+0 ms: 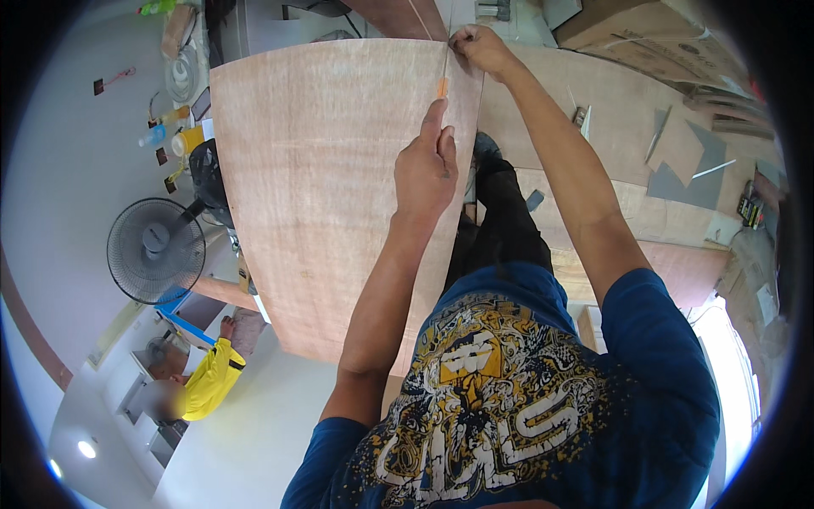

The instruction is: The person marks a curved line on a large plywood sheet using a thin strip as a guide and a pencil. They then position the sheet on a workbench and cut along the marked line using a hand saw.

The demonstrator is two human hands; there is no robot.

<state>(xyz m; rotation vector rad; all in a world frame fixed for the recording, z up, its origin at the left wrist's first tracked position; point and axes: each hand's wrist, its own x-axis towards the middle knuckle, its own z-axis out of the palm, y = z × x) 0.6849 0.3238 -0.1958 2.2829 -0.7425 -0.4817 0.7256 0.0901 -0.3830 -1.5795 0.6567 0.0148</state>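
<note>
A large sheet of light brown plywood (322,170) spreads in front of me. Closed around a slim orange utility knife (442,87) is my left hand (426,170), its index finger stretched along the tool near the sheet's right side. The blade is too small to make out. A thin line runs from the knife's tip toward the far edge, with a narrow strip of wood (465,97) right of it. My right hand (482,51) pinches with bent fingers at the far end of that strip; what lies between the fingertips is hidden.
Offcuts and a grey sheet (691,170) lie on the wooden surface at right, below cardboard boxes (632,30). A fan (157,250) stands at left, beyond the plywood. A person in a yellow top (212,382) is at lower left. My foot (487,146) is beside the plywood.
</note>
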